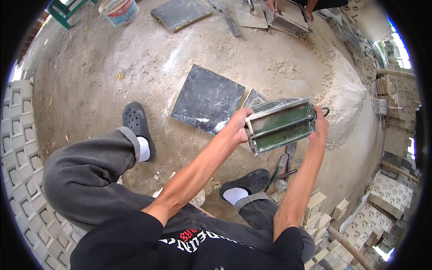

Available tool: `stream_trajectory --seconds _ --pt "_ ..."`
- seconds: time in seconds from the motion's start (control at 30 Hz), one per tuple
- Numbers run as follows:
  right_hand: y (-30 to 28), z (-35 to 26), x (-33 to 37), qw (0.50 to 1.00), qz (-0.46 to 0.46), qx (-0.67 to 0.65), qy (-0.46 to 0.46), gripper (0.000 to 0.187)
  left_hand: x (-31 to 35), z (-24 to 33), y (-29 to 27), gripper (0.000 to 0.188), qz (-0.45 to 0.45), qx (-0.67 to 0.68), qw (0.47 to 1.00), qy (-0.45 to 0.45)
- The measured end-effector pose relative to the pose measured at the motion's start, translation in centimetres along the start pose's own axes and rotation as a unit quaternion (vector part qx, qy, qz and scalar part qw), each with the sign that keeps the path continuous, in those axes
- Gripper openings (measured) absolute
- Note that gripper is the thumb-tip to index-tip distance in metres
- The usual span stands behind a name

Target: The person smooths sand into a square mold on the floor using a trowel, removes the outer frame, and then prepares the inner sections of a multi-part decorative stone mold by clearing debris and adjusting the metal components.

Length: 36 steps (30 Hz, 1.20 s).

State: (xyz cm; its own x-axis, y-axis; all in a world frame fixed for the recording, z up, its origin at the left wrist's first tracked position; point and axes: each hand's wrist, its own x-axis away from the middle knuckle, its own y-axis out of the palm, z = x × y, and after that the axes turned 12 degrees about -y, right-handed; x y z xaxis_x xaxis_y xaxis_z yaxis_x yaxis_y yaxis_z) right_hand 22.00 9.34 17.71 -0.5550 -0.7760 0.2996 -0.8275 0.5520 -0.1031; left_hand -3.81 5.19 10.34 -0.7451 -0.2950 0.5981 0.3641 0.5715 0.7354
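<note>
A green metal block mould (pixel 283 132) with ribbed sides and pale dust on its edges is held up between my hands, tilted. My left hand (pixel 240 125) is closed round its left end. At the other end, beside a small dark loop handle (pixel 325 111), my right hand (pixel 320 123) grips it. The mould's inside cannot be made out. Below and to its left, a dark square board (pixel 208 99) with white smears lies on the ground. A smaller board (pixel 253 97) shows partly behind the mould.
A pale sand heap (pixel 348 96) rises at the right. Hand tools (pixel 278 168) lie by my right shoe (pixel 247 183). Patterned blocks (pixel 20 148) are stacked at left, more blocks (pixel 390 194) at right. At the far side, another person's hand (pixel 272 6) holds a mould (pixel 290 20), near a bucket (pixel 119 11).
</note>
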Motion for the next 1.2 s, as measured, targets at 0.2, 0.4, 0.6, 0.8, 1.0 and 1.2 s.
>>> stream_trajectory --seconds 0.2,0.4,0.6,0.8,1.0,1.2 --pt "3.9 -2.8 4.9 0.992 -0.020 0.110 -0.057 0.025 6.0 -2.2 -2.5 0.027 -0.009 0.043 0.996 0.074" --pt "11.4 -5.7 7.4 0.983 -0.128 0.119 -0.058 0.026 12.2 -1.0 -2.7 0.027 -0.033 0.103 0.987 0.117" --pt "21.6 -6.0 8.5 0.975 -0.190 0.094 -0.066 0.026 17.0 4.0 -5.4 0.030 -0.081 0.112 0.959 0.247" --pt "29.8 -3.4 7.4 0.959 -0.261 0.107 -0.030 0.029 19.9 7.7 -6.6 0.031 -0.018 0.170 0.940 0.297" --pt "34.3 -0.6 6.7 0.950 -0.271 0.153 -0.023 0.033 20.1 10.6 -8.3 0.026 -0.044 0.162 0.932 0.320" --pt "35.0 1.0 6.1 0.938 -0.286 0.179 -0.075 0.047 20.4 11.8 -10.3 0.031 -0.057 0.082 0.953 0.285"
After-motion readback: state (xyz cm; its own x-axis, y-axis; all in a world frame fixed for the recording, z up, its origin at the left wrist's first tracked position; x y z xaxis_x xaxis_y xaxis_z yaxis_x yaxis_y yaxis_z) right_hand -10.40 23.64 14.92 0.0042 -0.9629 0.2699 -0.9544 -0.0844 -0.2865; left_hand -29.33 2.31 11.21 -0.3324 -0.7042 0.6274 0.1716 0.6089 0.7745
